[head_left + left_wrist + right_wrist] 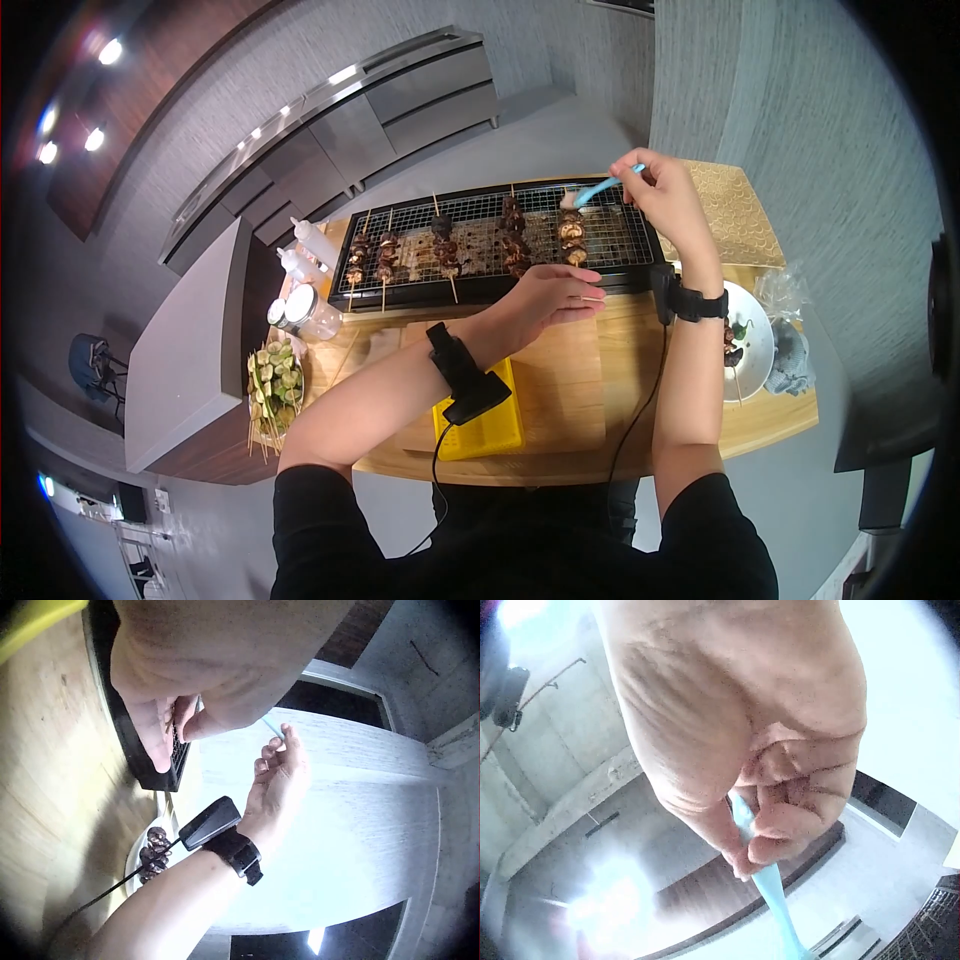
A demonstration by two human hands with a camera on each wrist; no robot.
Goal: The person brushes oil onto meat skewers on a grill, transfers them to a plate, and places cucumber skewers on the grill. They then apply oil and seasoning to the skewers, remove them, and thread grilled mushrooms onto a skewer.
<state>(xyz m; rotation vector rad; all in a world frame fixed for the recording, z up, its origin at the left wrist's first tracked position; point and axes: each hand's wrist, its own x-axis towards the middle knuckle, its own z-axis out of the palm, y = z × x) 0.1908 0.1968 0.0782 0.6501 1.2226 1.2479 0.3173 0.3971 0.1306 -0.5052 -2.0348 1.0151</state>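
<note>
In the head view, your right hand (660,190) pinches the basting brush (606,187) above the right end of the grill (480,292). Its long axis slants across the picture, handle end at your fingers, bristles pointing left and slightly down at the top of the rightmost of 5 meat skewers (572,232). Your left hand (550,300) is open at the grill's near edge, fingers nearly straight; I cannot tell whether they touch a skewer. The yellow tray (490,425) lies near your left forearm, the white plate (750,350) beyond your right.

In the left wrist view, the brush shows as a thin sliver running up and left from your right fingers.

In the right wrist view, your thumb and curled fingers grip the handle, which slopes down and slightly right, out of frame.
</note>
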